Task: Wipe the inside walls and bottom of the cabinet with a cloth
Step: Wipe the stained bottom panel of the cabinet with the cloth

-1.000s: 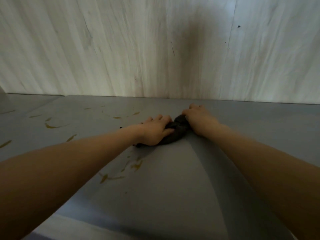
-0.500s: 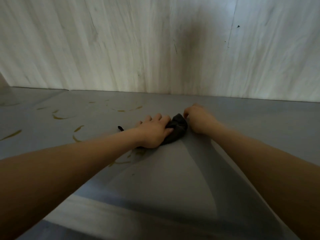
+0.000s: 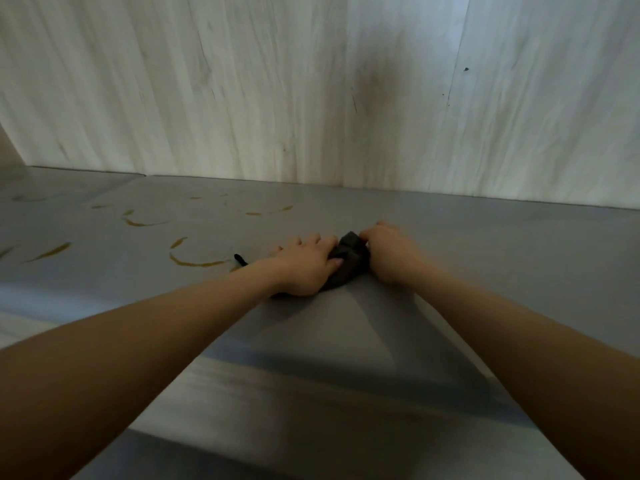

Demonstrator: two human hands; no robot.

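Deep inside the cabinet, on its grey bottom panel (image 3: 485, 271), a person's two bare forearms reach forward to a dark, bunched cloth (image 3: 348, 263) lying near the pale wood-grain back wall (image 3: 311, 98). Left hand (image 3: 304, 268) lies palm-down over the cloth's left part, fingers curled loosely round the fabric and thumb pressed against it. Right hand (image 3: 389, 252) grips the cloth's right end, fingers curled under and knuckles up, so that the cloth sits pinched between both hands and touching the panel. One small dark tail of the cloth (image 3: 240, 260) pokes out beside the left wrist. Yellowish-brown curved streaks (image 3: 197, 263) mark the panel to the left of the hands, reaching toward the left corner.
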